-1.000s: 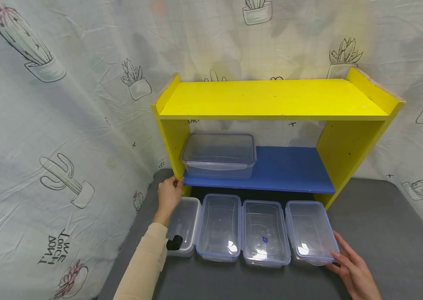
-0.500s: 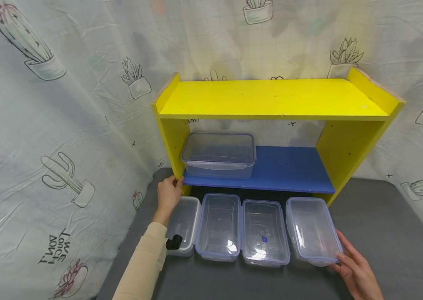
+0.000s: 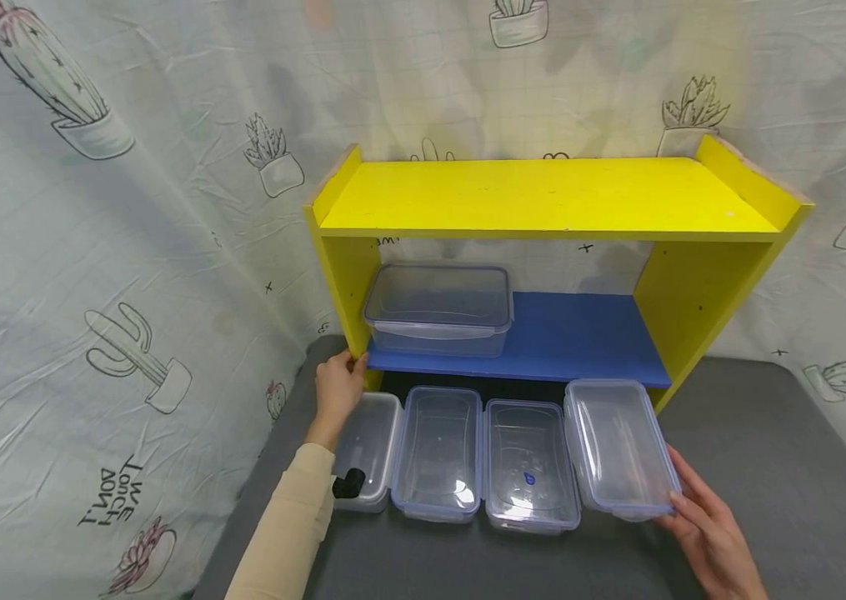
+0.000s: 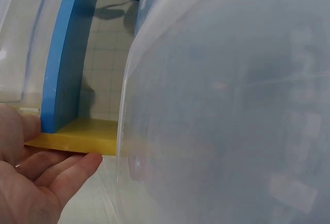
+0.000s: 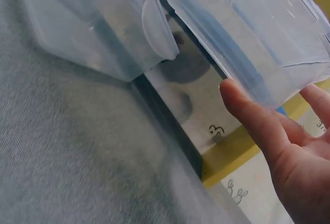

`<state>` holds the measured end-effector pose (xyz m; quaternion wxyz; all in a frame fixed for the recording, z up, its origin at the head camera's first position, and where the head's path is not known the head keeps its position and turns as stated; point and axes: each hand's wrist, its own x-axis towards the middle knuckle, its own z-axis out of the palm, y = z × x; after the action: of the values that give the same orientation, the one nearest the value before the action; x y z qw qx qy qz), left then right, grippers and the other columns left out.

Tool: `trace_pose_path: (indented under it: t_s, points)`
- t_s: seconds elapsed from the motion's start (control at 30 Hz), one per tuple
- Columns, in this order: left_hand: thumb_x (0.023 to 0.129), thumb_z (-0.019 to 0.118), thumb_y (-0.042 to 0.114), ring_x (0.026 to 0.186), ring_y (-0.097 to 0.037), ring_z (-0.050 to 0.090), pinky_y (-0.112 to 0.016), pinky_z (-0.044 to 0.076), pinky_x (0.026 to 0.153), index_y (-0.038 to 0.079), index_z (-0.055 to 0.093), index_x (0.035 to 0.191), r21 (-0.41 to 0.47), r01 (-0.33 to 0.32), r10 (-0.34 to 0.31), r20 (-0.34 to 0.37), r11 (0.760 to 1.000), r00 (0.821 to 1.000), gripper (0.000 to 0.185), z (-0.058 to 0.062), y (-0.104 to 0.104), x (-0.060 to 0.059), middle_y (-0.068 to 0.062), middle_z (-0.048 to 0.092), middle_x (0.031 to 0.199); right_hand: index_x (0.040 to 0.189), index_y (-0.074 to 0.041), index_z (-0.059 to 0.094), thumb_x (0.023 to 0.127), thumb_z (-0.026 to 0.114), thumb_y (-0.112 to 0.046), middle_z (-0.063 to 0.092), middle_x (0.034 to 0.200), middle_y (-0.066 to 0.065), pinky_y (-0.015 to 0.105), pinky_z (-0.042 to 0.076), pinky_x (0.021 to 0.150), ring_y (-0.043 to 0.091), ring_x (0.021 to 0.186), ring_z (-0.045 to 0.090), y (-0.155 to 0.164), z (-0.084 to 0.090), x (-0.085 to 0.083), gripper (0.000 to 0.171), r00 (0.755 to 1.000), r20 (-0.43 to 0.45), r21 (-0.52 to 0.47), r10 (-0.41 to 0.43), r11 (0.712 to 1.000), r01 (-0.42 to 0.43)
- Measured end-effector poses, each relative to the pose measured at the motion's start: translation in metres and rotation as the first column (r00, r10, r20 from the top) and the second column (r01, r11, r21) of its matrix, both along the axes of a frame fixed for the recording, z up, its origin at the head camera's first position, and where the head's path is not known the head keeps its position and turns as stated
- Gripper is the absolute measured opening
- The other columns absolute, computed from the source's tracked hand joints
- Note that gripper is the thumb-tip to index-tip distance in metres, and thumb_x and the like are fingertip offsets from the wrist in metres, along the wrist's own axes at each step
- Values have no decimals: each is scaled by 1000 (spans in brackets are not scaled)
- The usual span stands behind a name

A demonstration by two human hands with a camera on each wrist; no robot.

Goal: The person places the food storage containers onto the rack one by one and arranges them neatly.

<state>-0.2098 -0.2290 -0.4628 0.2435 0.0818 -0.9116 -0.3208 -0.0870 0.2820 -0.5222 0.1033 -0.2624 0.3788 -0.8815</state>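
Observation:
At the right end of a row, my right hand [image 3: 711,525] holds a clear, blue-rimmed plastic food container [image 3: 621,446] by its right front corner. The right wrist view shows this container [image 5: 252,33] raised off the grey tabletop, with thumb and fingers on either side of its end. My left hand [image 3: 337,387] grips the lower left side panel of a yellow and blue shelf [image 3: 498,196]. Thumb and fingers lie around the panel's yellow edge [image 4: 93,137] in the left wrist view. Another lidded container [image 3: 438,312] sits on the left of the blue board.
Beside the held container, three more stand on the grey table [image 3: 753,442]: a blue-rimmed one [image 3: 531,450], another blue-rimmed one [image 3: 441,446], and a whitish-rimmed one [image 3: 368,442] partly behind the left forearm. A cactus-print cloth [image 3: 190,208] hangs behind.
The right-hand container has risen off the table and shifted slightly away toward the shelf, its far end now overlapping the blue board's front edge. My left hand stays put.

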Motion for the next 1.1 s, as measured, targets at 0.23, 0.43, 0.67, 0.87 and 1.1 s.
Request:
trace_pose_path:
  t_s: [0.23, 0.43, 0.67, 0.87, 1.1]
  points:
    - [95, 63, 26, 52, -21, 54, -32, 41, 51, 4, 70, 83, -3, 1, -1, -1, 1000, 1000, 26, 1, 1, -1, -10, 65, 64, 152, -4, 27, 98, 7, 14, 48, 147, 9, 36, 54, 91, 25, 122, 60, -6, 6, -6, 61, 999, -25, -114, 29, 993, -31]
    - [95, 63, 26, 52, -21, 55, -31, 41, 51, 4, 70, 83, 8, 3, -3, 1, 1000, 1000, 26, 2, 2, 0, -10, 66, 65, 151, -4, 30, 99, 12, 15, 52, 145, 9, 34, 55, 87, 24, 115, 64, -11, 12, -11, 59, 999, -36, -63, -23, 998, 21]
    - [96, 63, 26, 54, -21, 55, -31, 41, 52, 4, 70, 84, 7, -1, 1, 13, 1000, 1000, 26, 2, 2, 0, -10, 67, 66, 152, -3, 27, 99, 13, 14, 53, 143, 11, 35, 56, 86, 25, 113, 64, -16, 15, -15, 58, 998, -58, -59, -23, 998, 20]
    - [95, 63, 26, 52, -21, 54, -31, 41, 52, 4, 70, 84, 5, -2, 2, 14, 1000, 1000, 26, 1, 2, 1, -10, 66, 66, 152, -1, 27, 100, 10, 12, 48, 148, 12, 39, 54, 92, 28, 122, 59, -20, 22, -19, 56, 996, -70, -145, 48, 988, -58]
    - [96, 62, 27, 50, -20, 52, -29, 40, 50, 4, 69, 81, 2, 4, -4, 12, 1000, 1000, 28, 1, 2, 1, -11, 65, 63, 152, 0, 26, 101, 15, 12, 46, 149, 8, 37, 54, 90, 23, 123, 59, -27, 31, -25, 54, 997, -78, -76, -11, 997, 5]
